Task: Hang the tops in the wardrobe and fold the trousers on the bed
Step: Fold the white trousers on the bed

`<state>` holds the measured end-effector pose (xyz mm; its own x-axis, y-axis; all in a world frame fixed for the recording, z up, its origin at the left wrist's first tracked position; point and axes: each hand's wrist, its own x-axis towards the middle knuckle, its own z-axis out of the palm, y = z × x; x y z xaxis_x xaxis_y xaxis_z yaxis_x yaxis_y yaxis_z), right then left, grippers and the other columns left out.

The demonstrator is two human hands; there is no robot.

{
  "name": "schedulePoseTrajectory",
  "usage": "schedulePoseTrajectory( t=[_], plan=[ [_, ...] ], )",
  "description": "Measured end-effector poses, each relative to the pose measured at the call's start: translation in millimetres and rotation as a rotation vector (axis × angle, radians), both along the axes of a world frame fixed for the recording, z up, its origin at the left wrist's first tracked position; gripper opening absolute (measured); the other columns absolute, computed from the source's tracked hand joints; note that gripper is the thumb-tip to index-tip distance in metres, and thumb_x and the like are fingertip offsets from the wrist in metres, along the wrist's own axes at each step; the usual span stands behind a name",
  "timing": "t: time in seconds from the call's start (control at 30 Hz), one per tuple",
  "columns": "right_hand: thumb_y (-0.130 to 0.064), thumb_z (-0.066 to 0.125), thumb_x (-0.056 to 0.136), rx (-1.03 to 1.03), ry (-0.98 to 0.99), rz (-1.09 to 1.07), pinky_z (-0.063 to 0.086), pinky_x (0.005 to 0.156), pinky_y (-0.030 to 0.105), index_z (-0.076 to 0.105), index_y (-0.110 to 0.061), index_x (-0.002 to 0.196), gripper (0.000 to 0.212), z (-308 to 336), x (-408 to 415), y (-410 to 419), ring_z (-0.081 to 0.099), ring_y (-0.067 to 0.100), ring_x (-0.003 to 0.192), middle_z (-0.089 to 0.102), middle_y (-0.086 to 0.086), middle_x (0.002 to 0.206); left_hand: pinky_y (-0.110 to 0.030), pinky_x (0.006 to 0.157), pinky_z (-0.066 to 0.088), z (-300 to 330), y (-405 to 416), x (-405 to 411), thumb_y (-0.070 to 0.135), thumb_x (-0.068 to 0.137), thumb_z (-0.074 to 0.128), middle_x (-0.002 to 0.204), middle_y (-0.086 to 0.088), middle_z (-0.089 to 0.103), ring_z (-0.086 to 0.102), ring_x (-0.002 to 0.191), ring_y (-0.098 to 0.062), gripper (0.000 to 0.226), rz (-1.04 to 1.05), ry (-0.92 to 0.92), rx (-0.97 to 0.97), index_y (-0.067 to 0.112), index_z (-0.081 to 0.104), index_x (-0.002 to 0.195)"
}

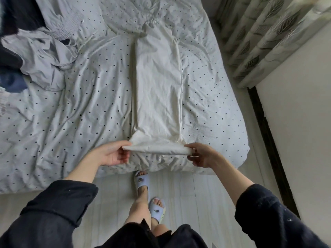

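Cream-white trousers (157, 86) lie lengthwise down the middle of the bed (80, 108), legs stacked one on the other, elastic waistband at the far end. The hem end is lifted slightly off the cover at the bed's near edge. My left hand (112, 153) pinches the hem's left corner between thumb and fingers. My right hand (201, 154) pinches the hem's right corner. The fabric between the two hands is stretched taut.
A heap of other clothes (35, 51), pale grey and dark blue, lies at the bed's far left. Leaf-patterned curtains (259, 36) hang at the right, beside a white wall with a dark skirting strip. My slippered feet (143, 185) stand on the pale floor.
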<state>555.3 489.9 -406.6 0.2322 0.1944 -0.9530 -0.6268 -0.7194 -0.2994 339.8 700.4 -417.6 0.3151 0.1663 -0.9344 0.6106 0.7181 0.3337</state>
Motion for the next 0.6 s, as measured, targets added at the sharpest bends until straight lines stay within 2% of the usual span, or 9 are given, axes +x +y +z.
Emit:
schedulePoseTrajectory(
  t=[0.13, 0.2, 0.3, 0.37, 0.43, 0.5, 0.53, 0.57, 0.6],
  plan=[
    [-0.026, 0.049, 0.091, 0.107, 0.009, -0.083, 0.025, 0.047, 0.02, 0.046, -0.017, 0.053, 0.039, 16, 44, 51, 0.05, 0.007, 0.038, 0.048, -0.004, 0.045, -0.027, 0.057, 0.046, 14, 47, 51, 0.033, 0.092, 0.053, 0.052, -0.002, 0.055, 0.055, 0.056, -0.017, 0.027, 0.003, 0.0, 0.103, 0.011, 0.06, 0.077],
    [-0.026, 0.044, 0.092, 0.182, -0.037, -0.161, 0.031, 0.051, 0.02, 0.051, -0.016, 0.052, 0.042, 17, 64, 77, 0.057, 0.008, 0.047, 0.06, -0.001, 0.056, -0.029, 0.064, 0.045, 11, 71, 75, 0.046, 0.093, 0.048, 0.062, -0.003, 0.063, 0.06, 0.064, -0.018, 0.039, 0.064, -0.031, 0.128, 0.011, 0.063, 0.086],
    [-0.033, 0.046, 0.096, 0.249, -0.148, -0.262, 0.046, 0.066, 0.026, 0.061, -0.01, 0.09, 0.028, 6, 85, 108, 0.063, 0.015, 0.077, 0.067, 0.004, 0.09, -0.033, 0.076, 0.044, -6, 97, 106, 0.054, 0.094, 0.041, 0.094, -0.005, 0.067, 0.06, 0.083, -0.02, 0.048, 0.071, 0.008, 0.244, 0.011, 0.063, 0.101],
    [-0.03, 0.05, 0.095, 0.157, -0.296, -0.193, 0.047, 0.071, 0.031, 0.061, -0.002, 0.104, 0.032, -14, 88, 114, 0.058, 0.016, 0.076, 0.063, 0.009, 0.095, -0.036, 0.085, 0.041, -24, 97, 112, 0.046, 0.094, 0.047, 0.116, -0.009, 0.061, 0.056, 0.098, -0.023, 0.041, 0.006, 0.098, 0.396, 0.012, 0.058, 0.114],
    [-0.026, 0.054, 0.093, 0.048, -0.41, -0.05, 0.049, 0.076, 0.044, 0.056, 0.01, 0.116, 0.043, -34, 85, 111, 0.05, 0.023, 0.075, 0.058, 0.025, 0.099, -0.041, 0.097, 0.038, -45, 92, 110, 0.04, 0.093, 0.054, 0.132, -0.007, 0.053, 0.049, 0.117, -0.026, 0.041, -0.077, 0.118, 0.438, 0.015, 0.052, 0.125],
    [-0.027, 0.055, 0.093, -0.015, -0.385, 0.058, 0.044, 0.092, 0.056, 0.047, 0.014, 0.123, 0.052, -52, 79, 102, 0.052, 0.04, 0.087, 0.051, 0.034, 0.122, -0.046, 0.104, 0.034, -62, 84, 104, 0.041, 0.09, 0.058, 0.137, -0.003, 0.05, 0.044, 0.127, -0.025, 0.051, -0.142, 0.113, 0.339, 0.018, 0.045, 0.134],
    [-0.03, 0.055, 0.093, -0.021, -0.331, 0.102, 0.039, 0.098, 0.058, 0.043, 0.015, 0.126, 0.057, -59, 74, 97, 0.052, 0.049, 0.103, 0.045, 0.034, 0.129, -0.046, 0.106, 0.035, -70, 81, 100, 0.041, 0.089, 0.06, 0.137, -0.001, 0.05, 0.045, 0.127, -0.024, 0.056, -0.148, 0.12, 0.295, 0.018, 0.042, 0.136],
    [-0.034, 0.056, 0.093, -0.019, -0.278, 0.136, 0.035, 0.101, 0.058, 0.041, 0.015, 0.127, 0.061, -65, 69, 92, 0.046, 0.05, 0.117, 0.041, 0.033, 0.133, -0.046, 0.106, 0.036, -75, 79, 96, 0.042, 0.087, 0.062, 0.137, -0.001, 0.051, 0.047, 0.125, -0.024, 0.06, -0.142, 0.123, 0.274, 0.017, 0.04, 0.138],
    [-0.037, 0.057, 0.092, -0.011, -0.238, 0.153, 0.034, 0.103, 0.059, 0.04, 0.014, 0.127, 0.064, -70, 66, 89, 0.041, 0.048, 0.123, 0.039, 0.033, 0.135, -0.046, 0.106, 0.037, -80, 78, 94, 0.043, 0.085, 0.064, 0.137, -0.001, 0.051, 0.048, 0.124, -0.023, 0.067, -0.133, 0.131, 0.268, 0.015, 0.038, 0.14]
  ],
)
